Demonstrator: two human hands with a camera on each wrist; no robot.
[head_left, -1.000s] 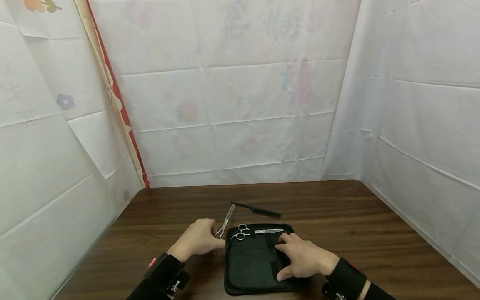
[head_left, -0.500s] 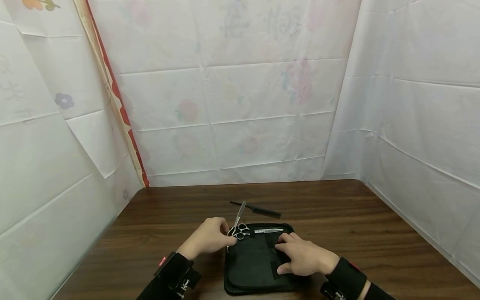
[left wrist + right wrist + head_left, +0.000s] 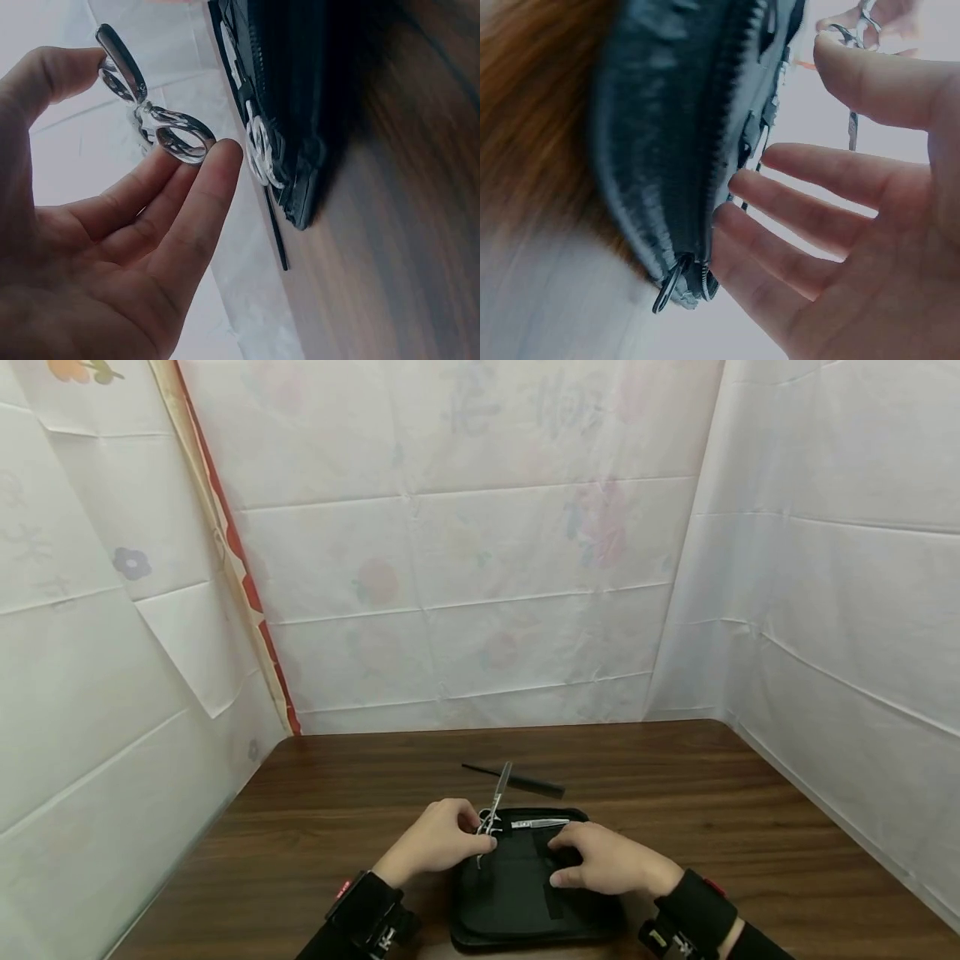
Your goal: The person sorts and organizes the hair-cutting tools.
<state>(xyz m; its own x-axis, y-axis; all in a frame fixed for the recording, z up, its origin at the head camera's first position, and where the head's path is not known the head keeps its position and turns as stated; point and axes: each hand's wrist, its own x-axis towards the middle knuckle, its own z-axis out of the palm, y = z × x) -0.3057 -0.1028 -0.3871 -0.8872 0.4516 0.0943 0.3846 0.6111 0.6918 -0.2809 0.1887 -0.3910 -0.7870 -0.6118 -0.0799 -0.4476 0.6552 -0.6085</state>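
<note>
My left hand [image 3: 442, 842] pinches a pair of silver hairdressing scissors [image 3: 501, 787] by the finger rings, over the left part of a black zip case [image 3: 506, 902]. Its blades slant up and away. In the left wrist view the thumb is at one handle [image 3: 124, 60] and the fingertips are at the other ring. A second pair of scissors [image 3: 536, 823] lies along the case's far edge, its rings partly hidden behind the held pair. On the case's right side rests my right hand [image 3: 611, 860], fingers loosely bent with fingertips at its inner face, gripping nothing.
Beyond the case a black tail comb [image 3: 534, 787] lies on the brown wooden table [image 3: 337, 777], partly overlapped by the held blades. White sheeting [image 3: 480, 652] hangs behind the table and along both sides. A zipper pull [image 3: 667, 289] hangs at the case's corner.
My left hand has moved right with the scissors, from beside the case to over its left part. My right hand has shifted slightly and stays on the case.
</note>
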